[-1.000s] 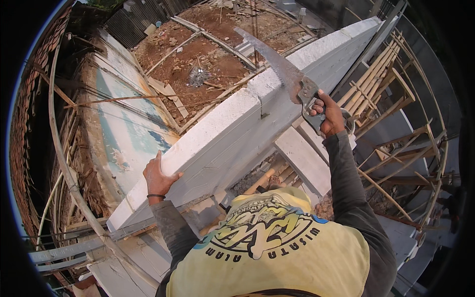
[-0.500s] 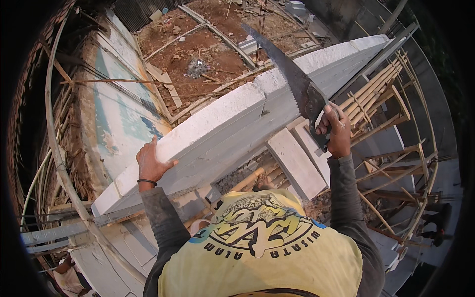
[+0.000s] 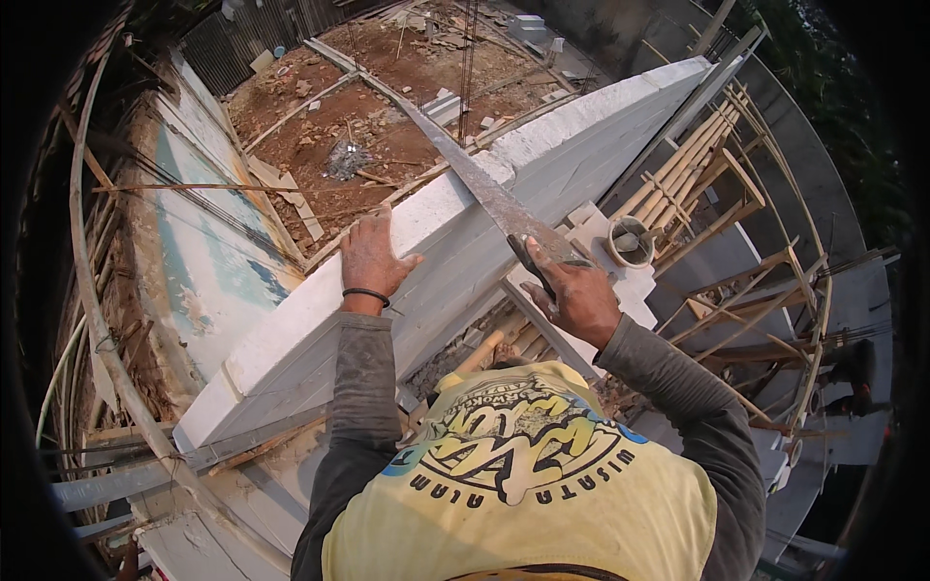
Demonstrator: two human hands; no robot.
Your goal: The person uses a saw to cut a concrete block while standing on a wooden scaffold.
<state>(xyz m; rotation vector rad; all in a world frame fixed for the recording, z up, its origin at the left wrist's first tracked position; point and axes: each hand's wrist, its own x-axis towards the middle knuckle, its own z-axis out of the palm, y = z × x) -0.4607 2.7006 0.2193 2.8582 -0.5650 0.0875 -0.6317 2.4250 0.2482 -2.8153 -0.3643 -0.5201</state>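
A handsaw (image 3: pixel 472 174) with a long grey blade is in my right hand (image 3: pixel 579 302), whose fingers are closed round its dark handle. The blade lies across the top of a white block wall (image 3: pixel 291 320), its tip reaching out past the far side. Whether the teeth bite into the block cannot be made out. My left hand (image 3: pixel 376 259) rests on the wall's top edge, left of the blade, thumb spread and fingers over the far side. It is open, with a dark band at the wrist.
Bamboo scaffolding (image 3: pixel 683 165) stands at the right. A bucket (image 3: pixel 632 240) sits near pale blocks beside my right hand. Beyond the wall lies reddish soil (image 3: pixel 300 126) with rubble and upright rebar (image 3: pixel 469 68). A curved bamboo pole (image 3: pixel 92 290) rises at the left.
The saw has come down from a raised position onto the wall top, swinging left. My left hand has slid right along the wall. The bucket has come into sight.
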